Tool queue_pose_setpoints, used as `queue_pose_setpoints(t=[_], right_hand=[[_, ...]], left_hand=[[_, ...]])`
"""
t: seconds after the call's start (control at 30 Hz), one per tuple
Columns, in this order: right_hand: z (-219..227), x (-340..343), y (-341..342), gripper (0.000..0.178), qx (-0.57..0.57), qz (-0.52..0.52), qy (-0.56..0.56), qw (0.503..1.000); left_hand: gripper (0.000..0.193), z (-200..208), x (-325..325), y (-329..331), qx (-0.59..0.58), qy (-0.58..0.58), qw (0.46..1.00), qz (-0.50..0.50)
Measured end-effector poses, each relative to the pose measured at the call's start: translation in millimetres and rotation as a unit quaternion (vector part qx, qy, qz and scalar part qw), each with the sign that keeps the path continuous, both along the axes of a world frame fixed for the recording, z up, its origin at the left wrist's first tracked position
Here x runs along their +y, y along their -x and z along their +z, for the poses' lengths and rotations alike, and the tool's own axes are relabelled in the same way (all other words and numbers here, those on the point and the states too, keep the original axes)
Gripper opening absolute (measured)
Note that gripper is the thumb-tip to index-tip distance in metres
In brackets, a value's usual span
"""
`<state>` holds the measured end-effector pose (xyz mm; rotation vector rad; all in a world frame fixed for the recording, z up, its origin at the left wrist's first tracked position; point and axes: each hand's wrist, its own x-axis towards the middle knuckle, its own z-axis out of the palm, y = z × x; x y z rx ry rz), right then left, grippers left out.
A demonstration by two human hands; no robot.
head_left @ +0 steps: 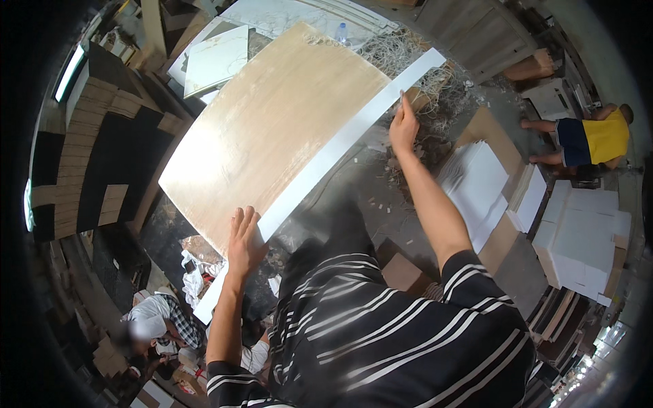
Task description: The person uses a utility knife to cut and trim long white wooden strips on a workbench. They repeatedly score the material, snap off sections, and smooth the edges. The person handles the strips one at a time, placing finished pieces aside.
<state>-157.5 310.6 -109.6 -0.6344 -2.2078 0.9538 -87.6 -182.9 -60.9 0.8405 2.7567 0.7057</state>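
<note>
A tan surface (286, 129) carries pale curls (325, 41) at its far corner; a white strip (340, 149) runs along its near edge, though whether it rests there is hard to tell.

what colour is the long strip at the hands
The strip is white, clearest in the head view.

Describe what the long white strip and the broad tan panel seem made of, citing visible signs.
The white strip may be coated board or plastic: smooth, evenly white, core hidden. The tan panel seems wooden, perhaps plywood: pale brown, faintly streaked, with glare suggesting slight sheen.
</note>
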Motion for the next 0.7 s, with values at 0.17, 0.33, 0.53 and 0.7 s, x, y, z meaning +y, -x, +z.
queue_pose_setpoints(t=[0.17,0.33,0.53,0.7], right_hand=[[-12,-28,3,0.043,0.02,0.018,-0.062,0.998],[-9,-180,-70,0.041,0.015,0.124,-0.046,0.991],[10,-259,-117,0.046,-0.016,0.229,-0.007,0.973],[8,-185,-74,0.042,0.022,0.08,-0.036,0.996]], left_hand=[[0.089,4,0,1,0.001,0.004,1.0,-0.015],[0.085,4,2,2,0.015,-0.012,1.0,-0.022],[0.076,-2,2,3,0.03,-0.028,0.999,-0.022],[0.074,-9,3,4,0.046,-0.032,0.998,-0.022]])
